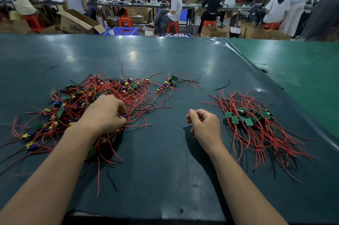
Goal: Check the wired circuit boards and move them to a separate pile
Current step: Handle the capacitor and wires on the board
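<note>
A big tangled pile of small green boards with red and black wires, blue and yellow parts showing, sprawls across the left centre of the frame. A few stray boards lie at its upper right edge. At right centre, well apart, a smaller pile lies tidier, green boards clustered together, wires fanning toward the lower right.

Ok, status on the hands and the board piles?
Left hand gripping a board in the tangled pile. Right hand curled, empty. Sorted pile at right. Nothing blocking between.
</note>
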A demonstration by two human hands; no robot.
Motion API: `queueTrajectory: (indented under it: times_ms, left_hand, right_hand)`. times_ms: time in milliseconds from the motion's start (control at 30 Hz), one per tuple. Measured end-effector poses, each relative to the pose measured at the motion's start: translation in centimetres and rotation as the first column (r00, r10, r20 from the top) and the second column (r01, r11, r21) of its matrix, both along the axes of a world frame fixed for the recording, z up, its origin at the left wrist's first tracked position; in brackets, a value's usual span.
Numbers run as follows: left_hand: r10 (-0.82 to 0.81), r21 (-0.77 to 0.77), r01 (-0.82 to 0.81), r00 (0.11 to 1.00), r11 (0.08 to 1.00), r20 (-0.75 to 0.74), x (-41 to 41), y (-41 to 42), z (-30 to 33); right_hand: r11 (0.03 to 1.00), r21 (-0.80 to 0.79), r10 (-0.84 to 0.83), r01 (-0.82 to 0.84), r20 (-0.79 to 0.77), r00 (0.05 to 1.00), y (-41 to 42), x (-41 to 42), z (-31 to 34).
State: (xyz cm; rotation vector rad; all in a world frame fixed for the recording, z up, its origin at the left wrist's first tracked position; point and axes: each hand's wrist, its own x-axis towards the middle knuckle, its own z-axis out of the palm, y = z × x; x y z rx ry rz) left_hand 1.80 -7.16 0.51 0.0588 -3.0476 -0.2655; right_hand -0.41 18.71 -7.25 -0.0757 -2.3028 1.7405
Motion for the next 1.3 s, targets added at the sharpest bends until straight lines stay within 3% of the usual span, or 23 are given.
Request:
queueTrajectory:
  times_ms: [67,233,400,567,633,733,833,867,900,967,1133,1267,1300]
  left_hand:
    - [0.033,0.063,-0.029,0.997,0.998,-0.064,0.4,0.2,-0.7]
    - [0.129,0.176,-0.052,0.877,0.983,-0.462,0.4,0.5,-0.1]
    - [0.221,0.270,-0.102,0.860,0.958,-0.460,-0.6,1.1,1.9]
    - [0.142,0.321,0.080,0.778,0.944,-0.613,-0.7,3.5,3.0]
    - [0.163,0.548,0.237,0.796,0.802,-0.583,-0.6,5.6,2.8]
    - [0.227,0.854,0.377,0.852,0.358,-0.472,-1.1,8.8,1.7]
    - [0.228,0.926,0.313,0.937,-0.213,-0.264,-1.9,11.3,-0.3]
    - [0.181,0.897,0.248,0.965,-0.366,-0.192,-2.0,11.9,-1.2]
    - [0.134,0.868,0.183,0.982,-0.461,-0.135,-2.0,12.3,-2.1]
    - [0.071,0.841,0.079,0.996,-0.536,-0.048,-2.0,12.6,-4.1]
    - [0.048,0.872,0.007,0.999,-0.489,0.020,-2.4,12.2,-6.3]
    - [0.074,0.791,0.032,0.997,-0.611,0.017,-2.5,12.3,-6.5]
    - [0.078,0.772,0.039,0.997,-0.635,0.014,-2.6,12.2,-6.5]
  right_hand:
    - [1.000,-0.006,0.001,-0.001,0.002,1.000,0.0,0.0,0.0]
    - [0.999,-0.035,-0.007,0.007,0.006,1.000,0.1,-0.1,0.2]
    - [1.000,0.006,0.007,-0.007,0.004,1.000,0.1,0.1,0.2]
    - [1.000,-0.015,-0.001,0.001,-0.002,1.000,0.0,0.2,0.5]
    - [0.999,-0.054,0.006,-0.007,-0.009,1.000,0.0,0.3,0.6]
    - [0.974,-0.216,0.073,-0.068,0.011,0.997,0.1,0.4,1.0]
    - [0.934,-0.333,0.152,-0.128,0.047,0.987,0.3,0.2,1.4]
    - [0.924,-0.361,0.158,-0.126,0.061,0.986,0.3,0.1,1.5]
    - [0.909,-0.405,0.140,-0.099,0.073,0.987,0.5,0.0,1.6]
    - [0.835,-0.551,0.055,-0.001,0.081,0.995,0.9,-0.3,1.8]
    - [0.625,-0.777,0.026,0.069,0.109,0.994,1.7,-1.0,2.0]
    - [0.292,-0.956,0.091,0.035,0.065,0.994,2.4,-0.7,2.6]
    - [0.268,-0.963,0.120,0.013,0.047,0.992,2.5,-0.7,2.6]
